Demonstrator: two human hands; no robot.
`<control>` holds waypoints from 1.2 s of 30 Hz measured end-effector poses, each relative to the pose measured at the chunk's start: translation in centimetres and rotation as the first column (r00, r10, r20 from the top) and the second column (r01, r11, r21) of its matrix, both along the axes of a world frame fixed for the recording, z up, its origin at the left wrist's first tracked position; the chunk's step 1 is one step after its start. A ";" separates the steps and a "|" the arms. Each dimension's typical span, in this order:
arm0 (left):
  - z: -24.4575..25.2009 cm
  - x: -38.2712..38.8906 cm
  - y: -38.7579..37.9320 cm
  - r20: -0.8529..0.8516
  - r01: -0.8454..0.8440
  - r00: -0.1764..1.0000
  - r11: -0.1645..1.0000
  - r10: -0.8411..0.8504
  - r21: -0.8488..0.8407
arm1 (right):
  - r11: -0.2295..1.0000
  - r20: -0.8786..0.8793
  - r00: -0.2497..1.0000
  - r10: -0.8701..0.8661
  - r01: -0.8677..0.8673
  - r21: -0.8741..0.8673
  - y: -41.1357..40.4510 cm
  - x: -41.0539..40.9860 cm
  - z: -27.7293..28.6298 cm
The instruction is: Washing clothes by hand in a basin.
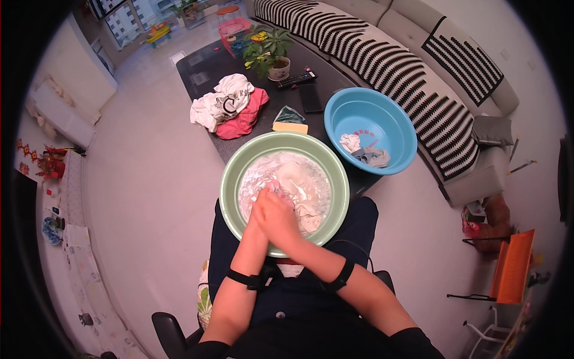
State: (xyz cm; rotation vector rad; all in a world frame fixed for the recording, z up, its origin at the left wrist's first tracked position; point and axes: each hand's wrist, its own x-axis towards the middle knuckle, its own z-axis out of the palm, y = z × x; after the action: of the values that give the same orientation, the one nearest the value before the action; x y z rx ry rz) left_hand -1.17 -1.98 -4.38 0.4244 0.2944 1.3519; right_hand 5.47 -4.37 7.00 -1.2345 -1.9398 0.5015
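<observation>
A green plastic basin of cloudy, foamy water stands in front of me, close over my lap. Over its water my left hand and my right hand are pressed together, closed around a small pink and grey cloth. The fingers partly overlap, so part of the grip is hidden. A cream-coloured wet cloth lies in the water right of my hands. Beyond the green basin's right side, a blue plastic basin holds a small white cloth and a grey-blue one.
On the dark table are a white shirt over a pink garment, a yellow soap bar, a green packet, a potted plant, a remote control and a black phone. A sofa runs along the right.
</observation>
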 end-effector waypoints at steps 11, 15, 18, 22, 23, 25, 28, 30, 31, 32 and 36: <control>6.2 2.1 0.1 -0.223 0.020 0.953 0.780 -0.203 -0.625 | 0.968 -0.118 0.961 -0.251 0.248 -0.045 2.4 2.6 -1.2; 10.4 4.6 -2.6 0.535 -0.123 0.845 0.977 0.011 0.175 | 0.991 -0.004 1.000 -0.027 0.027 0.135 -0.2 0.4 0.1; 7.7 3.1 -0.7 0.131 0.072 0.991 0.949 -0.033 -0.306 | 0.994 -0.010 0.995 -0.104 0.103 -0.027 2.4 1.9 -2.5; 6.6 3.1 0.4 -0.171 0.036 0.970 0.800 -0.172 -0.599 | 0.905 0.032 0.957 -0.289 0.284 -0.315 5.3 5.3 -2.5; 6.5 3.4 0.6 -0.233 0.010 0.956 0.814 -0.178 -0.580 | 0.894 0.033 0.935 -0.353 0.348 -0.282 5.5 5.9 -2.9; 7.5 3.7 0.8 -0.206 0.016 0.963 0.797 -0.175 -0.603 | 0.882 0.011 0.918 -0.397 0.385 -0.271 5.0 5.6 -2.7; -2.1 0.6 1.2 -0.249 -0.176 0.962 0.949 0.110 -0.263 | 0.957 -0.118 0.950 -0.288 0.282 -0.068 2.1 1.4 -0.6; 2.4 1.9 0.7 0.296 0.208 0.948 0.937 -0.122 -0.281 | 0.996 -0.115 0.990 -0.085 0.088 0.019 0.9 1.5 0.0; 2.3 1.4 0.5 0.285 0.195 0.952 0.941 -0.113 -0.277 | 0.997 -0.126 0.989 -0.073 0.077 0.024 0.8 1.1 0.2; 1.1 0.7 0.2 0.263 0.180 0.958 0.953 -0.114 -0.243 | 0.999 -0.110 0.994 -0.023 0.026 0.023 0.8 0.6 -0.2; 5.4 1.9 1.1 -0.110 0.026 0.986 0.768 -0.125 -0.640 | 0.982 -0.034 0.982 -0.186 0.185 -0.030 4.2 3.4 -2.0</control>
State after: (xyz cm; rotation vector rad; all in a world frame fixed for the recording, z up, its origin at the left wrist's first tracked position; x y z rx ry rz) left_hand 0.77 -0.86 1.07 -0.0451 0.8254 1.0569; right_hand 8.85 -0.18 4.99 -1.3981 -1.7714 0.4515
